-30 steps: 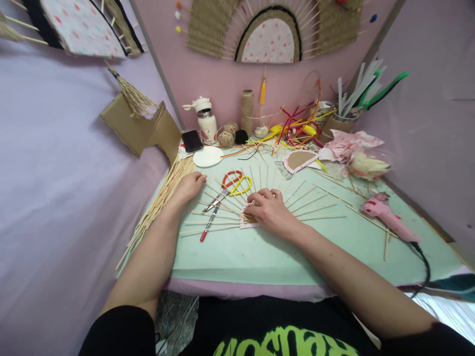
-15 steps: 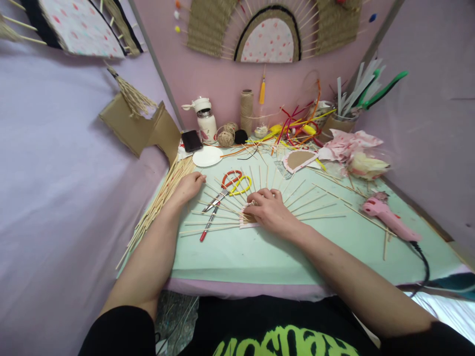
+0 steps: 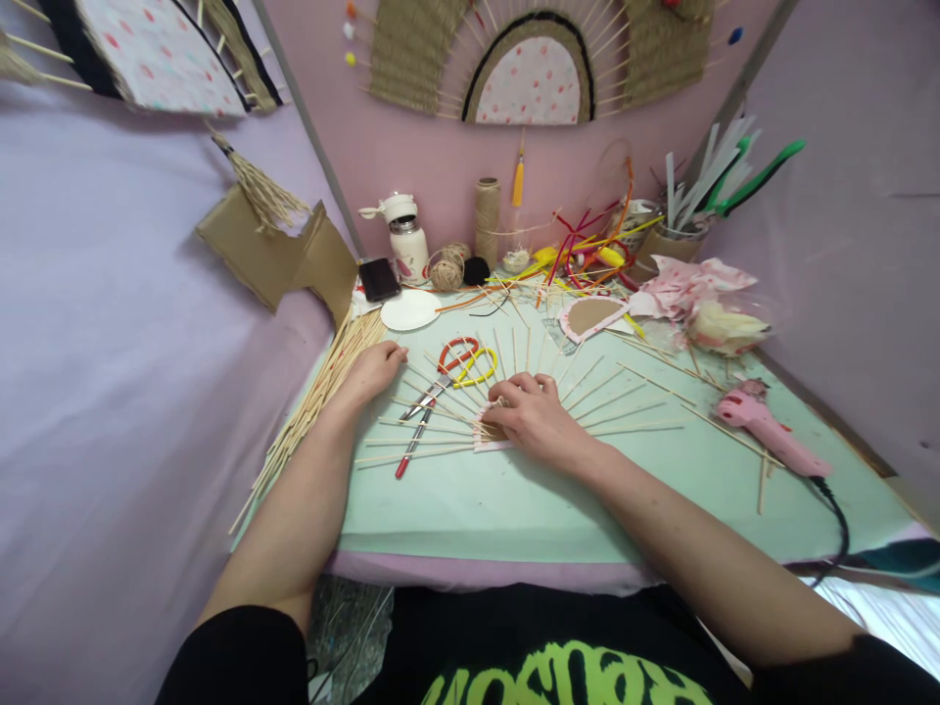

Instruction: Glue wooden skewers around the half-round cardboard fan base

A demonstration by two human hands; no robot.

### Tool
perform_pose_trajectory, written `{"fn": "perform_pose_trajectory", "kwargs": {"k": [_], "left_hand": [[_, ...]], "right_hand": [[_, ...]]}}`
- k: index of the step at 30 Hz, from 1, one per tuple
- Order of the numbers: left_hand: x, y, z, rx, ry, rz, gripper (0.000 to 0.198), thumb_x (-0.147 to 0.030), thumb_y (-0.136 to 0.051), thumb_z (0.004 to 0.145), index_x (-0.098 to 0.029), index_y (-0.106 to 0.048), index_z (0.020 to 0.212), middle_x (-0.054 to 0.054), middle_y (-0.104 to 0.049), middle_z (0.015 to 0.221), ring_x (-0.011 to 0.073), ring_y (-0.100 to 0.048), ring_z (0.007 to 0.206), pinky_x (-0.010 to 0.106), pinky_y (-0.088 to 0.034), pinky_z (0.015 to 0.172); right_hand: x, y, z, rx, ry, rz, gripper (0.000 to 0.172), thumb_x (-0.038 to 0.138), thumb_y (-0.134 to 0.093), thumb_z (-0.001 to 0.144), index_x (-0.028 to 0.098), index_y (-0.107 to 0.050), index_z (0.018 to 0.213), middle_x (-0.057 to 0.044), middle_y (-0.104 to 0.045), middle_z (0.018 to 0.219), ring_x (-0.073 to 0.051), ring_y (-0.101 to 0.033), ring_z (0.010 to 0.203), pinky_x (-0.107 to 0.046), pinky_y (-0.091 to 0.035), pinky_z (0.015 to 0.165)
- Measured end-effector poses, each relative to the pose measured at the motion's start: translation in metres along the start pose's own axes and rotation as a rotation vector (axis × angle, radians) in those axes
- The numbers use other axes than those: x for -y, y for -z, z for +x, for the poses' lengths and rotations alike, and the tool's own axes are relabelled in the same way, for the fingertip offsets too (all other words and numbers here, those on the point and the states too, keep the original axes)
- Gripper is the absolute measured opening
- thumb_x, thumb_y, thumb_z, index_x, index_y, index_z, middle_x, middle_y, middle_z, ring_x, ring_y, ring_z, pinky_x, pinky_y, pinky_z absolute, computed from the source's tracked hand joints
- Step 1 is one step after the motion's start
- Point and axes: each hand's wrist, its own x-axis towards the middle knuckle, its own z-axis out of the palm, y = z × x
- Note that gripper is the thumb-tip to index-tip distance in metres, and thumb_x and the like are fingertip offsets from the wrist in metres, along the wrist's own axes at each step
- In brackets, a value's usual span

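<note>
My right hand point(image 3: 540, 416) rests with bent fingers on a small cardboard half-circle point(image 3: 493, 432) edged in pink-and-white fabric, holding it against the table and covering most of it. Thin wooden sticks point(image 3: 587, 392) fan out from this piece to both sides and away from me. To the left, my left hand point(image 3: 376, 372) is closed, its fingertips pinched together by the outer end of one stick; what lies between them is too small to make out. Scissors point(image 3: 464, 360) with red and yellow handles and a red-ended pen point(image 3: 415, 441) lie among the left sticks.
Long loose sticks point(image 3: 294, 441) lie along the table's left edge. A pink glue gun point(image 3: 775, 431) with its cord is at the right. Behind are a white oval point(image 3: 409, 309), a fabric-edged cardboard piece point(image 3: 593, 315), a bottle point(image 3: 408, 245), twine point(image 3: 487, 220) and crumpled fabric point(image 3: 690, 279).
</note>
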Motion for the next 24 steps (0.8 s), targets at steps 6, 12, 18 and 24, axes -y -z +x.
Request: {"fn": "perform_pose_trajectory", "kwargs": {"k": [6,12,18,24], "left_hand": [[0.0004,0.0002,-0.0003,0.002,-0.004,-0.001,0.035,-0.041,-0.04,0.089,-0.02,-0.067,0.086,0.008,-0.072,0.096,0.023,-0.062,0.093,0.03,-0.044,0.08],[0.0006,-0.0004,-0.0004,0.0,0.001,0.0,0.034,-0.041,-0.04,0.09,-0.02,-0.066,0.085,0.008,-0.072,0.094,0.0232,-0.062,0.092,0.03,-0.044,0.079],[0.0013,-0.0009,0.0003,-0.004,-0.013,-0.008,0.033,-0.04,-0.04,0.089,-0.02,-0.065,0.082,0.009,-0.072,0.093,0.0241,-0.063,0.09,0.032,-0.044,0.077],[0.001,-0.001,0.0004,-0.011,-0.02,-0.01,0.032,-0.039,-0.041,0.089,-0.021,-0.066,0.08,0.009,-0.072,0.092,0.0247,-0.063,0.089,0.033,-0.045,0.078]], "right_hand": [[-0.0008,-0.0014,0.0003,0.001,0.006,-0.016,0.026,0.015,-0.055,0.092,0.029,-0.075,0.1,-0.006,-0.063,0.114,-0.022,-0.042,0.105,-0.04,-0.02,0.082],[-0.0007,-0.0009,-0.0003,0.002,0.007,-0.004,0.027,0.014,-0.054,0.092,0.028,-0.075,0.1,-0.005,-0.063,0.114,-0.022,-0.041,0.104,-0.04,-0.02,0.083],[0.0005,0.0015,-0.0006,0.01,-0.003,0.023,0.027,0.017,-0.052,0.094,0.028,-0.075,0.1,-0.005,-0.063,0.115,-0.022,-0.04,0.103,-0.039,-0.02,0.082],[0.0001,0.0005,-0.0003,0.006,0.001,0.016,0.027,0.018,-0.051,0.095,0.028,-0.075,0.099,-0.006,-0.063,0.114,-0.022,-0.04,0.103,-0.039,-0.02,0.082]]}}
